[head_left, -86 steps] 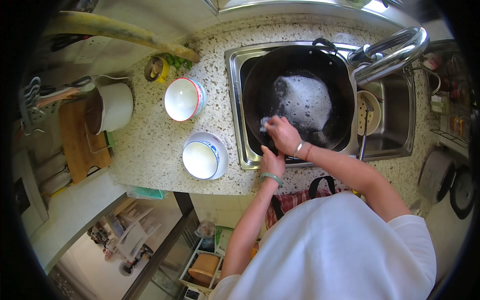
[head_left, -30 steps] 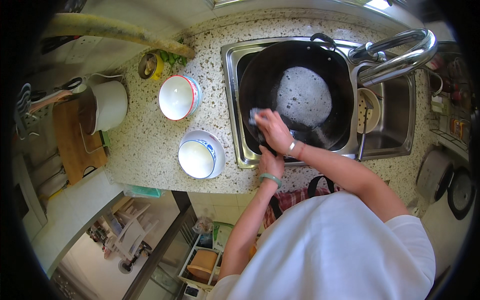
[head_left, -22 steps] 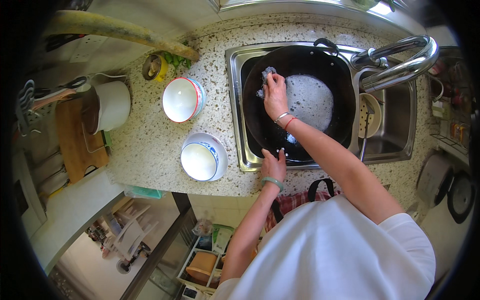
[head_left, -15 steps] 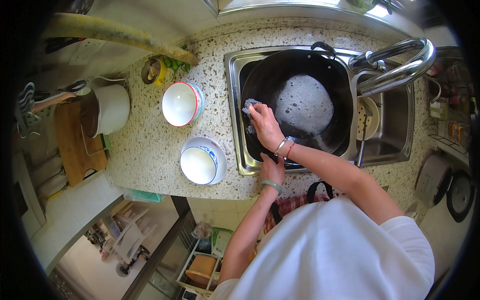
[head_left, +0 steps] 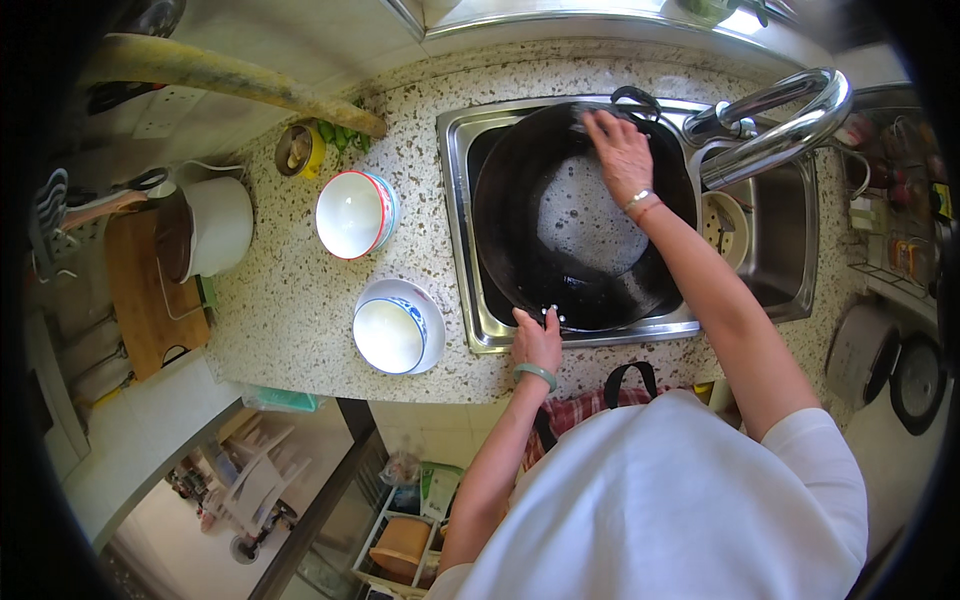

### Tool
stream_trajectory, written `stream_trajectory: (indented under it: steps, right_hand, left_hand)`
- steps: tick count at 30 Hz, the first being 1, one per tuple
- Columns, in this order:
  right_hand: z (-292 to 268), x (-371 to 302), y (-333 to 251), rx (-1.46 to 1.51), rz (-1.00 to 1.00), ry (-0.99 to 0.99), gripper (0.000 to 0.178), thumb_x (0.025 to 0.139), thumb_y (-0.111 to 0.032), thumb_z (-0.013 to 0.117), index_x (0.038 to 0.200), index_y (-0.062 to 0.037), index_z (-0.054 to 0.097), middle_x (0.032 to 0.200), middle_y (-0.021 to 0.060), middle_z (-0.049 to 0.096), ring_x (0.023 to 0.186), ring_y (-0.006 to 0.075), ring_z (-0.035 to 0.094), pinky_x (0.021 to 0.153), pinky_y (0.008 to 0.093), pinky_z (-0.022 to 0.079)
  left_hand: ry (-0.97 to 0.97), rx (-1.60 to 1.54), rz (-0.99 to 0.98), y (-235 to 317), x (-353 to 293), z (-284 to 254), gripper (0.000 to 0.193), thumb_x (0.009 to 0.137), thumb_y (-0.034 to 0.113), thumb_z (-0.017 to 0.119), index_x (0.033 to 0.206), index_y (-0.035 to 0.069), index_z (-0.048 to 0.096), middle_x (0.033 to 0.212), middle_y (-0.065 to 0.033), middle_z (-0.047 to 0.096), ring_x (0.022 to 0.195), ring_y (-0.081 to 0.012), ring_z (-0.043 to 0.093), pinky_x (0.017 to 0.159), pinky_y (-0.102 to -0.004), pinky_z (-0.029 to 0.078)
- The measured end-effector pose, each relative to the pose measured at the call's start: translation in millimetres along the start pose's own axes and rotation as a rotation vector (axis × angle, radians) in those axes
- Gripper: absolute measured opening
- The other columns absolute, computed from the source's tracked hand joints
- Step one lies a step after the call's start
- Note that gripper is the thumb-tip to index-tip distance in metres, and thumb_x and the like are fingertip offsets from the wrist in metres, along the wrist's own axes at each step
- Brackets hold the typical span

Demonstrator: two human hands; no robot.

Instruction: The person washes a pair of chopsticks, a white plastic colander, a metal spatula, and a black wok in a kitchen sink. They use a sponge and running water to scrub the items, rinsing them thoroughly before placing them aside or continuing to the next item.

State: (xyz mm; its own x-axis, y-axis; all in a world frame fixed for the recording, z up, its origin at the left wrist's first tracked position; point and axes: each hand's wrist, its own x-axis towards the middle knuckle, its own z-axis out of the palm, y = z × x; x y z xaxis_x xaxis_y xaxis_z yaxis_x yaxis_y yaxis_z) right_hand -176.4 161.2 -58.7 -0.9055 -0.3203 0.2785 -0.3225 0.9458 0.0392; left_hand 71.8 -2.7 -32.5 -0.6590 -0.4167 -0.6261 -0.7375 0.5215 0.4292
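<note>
A large black wok (head_left: 505,250) sits in the left basin of the steel sink (head_left: 455,200), with a pool of white suds (head_left: 585,225) in its bottom. My right hand (head_left: 625,165) is inside it, pressed to the far inner wall with bent fingers. Under those fingertips a grey scouring pad (head_left: 580,122) shows only as a blurred edge. At the near rim, my left hand (head_left: 538,342) is closed round the wok's near handle, which the fingers mostly hide.
Left of the sink stand a red-rimmed bowl (head_left: 352,215) and stacked bowls (head_left: 390,335). A yellow cup (head_left: 301,150) is farther back. The chrome faucet (head_left: 770,140) arches over the right basin, which holds a perforated cream-coloured bowl (head_left: 735,230). A white pot (head_left: 220,225) stands far left.
My right hand has swept from the wok's left wall to its far wall with the scouring pad. My left hand stays at the near handle. The ladle-like utensil's handle no longer shows in the right basin.
</note>
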Motion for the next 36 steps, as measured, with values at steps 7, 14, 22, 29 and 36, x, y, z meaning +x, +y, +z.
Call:
stream_trajectory:
  steps: [7, 14, 22, 29, 36]
  right_hand:
    - [1, -84, 14, -0.033, 0.07, -0.172, 0.047, 0.083, -0.009, 0.051, 0.128, -0.0174, 0.054, 0.116, 0.0015, 0.051, 0.098, 0.0226, 0.051, 0.078, 0.035, 0.045]
    - [-17, -142, -42, 0.28, -0.106, -0.287, 0.03, 0.079, -0.01, 0.054, 0.108, -0.0038, 0.061, 0.123, 0.009, 0.051, 0.104, 0.0306, 0.05, 0.091, 0.0403, 0.043]
    - [-10, -103, -79, 0.22, -0.324, -0.409, 0.05, 0.097, -0.043, 0.042, 0.122, -0.0017, 0.056, 0.131, 0.0161, 0.051, 0.12, 0.0347, 0.045, 0.109, 0.0462, 0.026]
    - [7, -31, -32, -0.108, -0.472, -0.424, 0.069, 0.092, -0.061, 0.038, 0.142, -0.0137, 0.043, 0.154, 0.004, 0.026, 0.143, 0.0264, 0.02, 0.118, 0.0444, 0.012]
    - [-11, -24, 43, -0.334, -0.531, -0.311, 0.076, 0.086, -0.058, 0.05, 0.143, -0.0086, 0.039, 0.153, 0.0032, 0.029, 0.143, 0.0236, 0.02, 0.119, 0.0414, 0.013]
  left_hand:
    - [-0.024, -0.103, 0.011, -10, 6, 8, 0.049, 0.09, 0.04, 0.057, 0.107, -0.004, 0.044, 0.088, -0.0286, 0.065, 0.083, -0.0456, 0.063, 0.073, -0.0524, 0.049]
    - [0.054, -0.138, 0.08, -13, 9, 11, 0.034, 0.088, 0.023, 0.065, 0.101, -0.002, 0.046, 0.078, -0.0166, 0.067, 0.057, -0.0244, 0.066, 0.051, -0.0365, 0.052]
    - [0.091, -0.114, 0.134, -21, 12, 17, 0.034, 0.089, 0.025, 0.064, 0.098, -0.002, 0.045, 0.076, -0.0164, 0.066, 0.055, -0.0244, 0.066, 0.051, -0.0368, 0.052]
    - [-0.054, -0.151, 0.021, -6, 7, 3, 0.049, 0.089, 0.036, 0.059, 0.11, -0.005, 0.045, 0.094, -0.0289, 0.065, 0.089, -0.0463, 0.061, 0.075, -0.0502, 0.048]
    - [-0.034, -0.135, 0.001, -8, 8, 7, 0.045, 0.089, 0.034, 0.059, 0.11, -0.004, 0.046, 0.097, -0.0268, 0.065, 0.091, -0.045, 0.062, 0.076, -0.0499, 0.048]
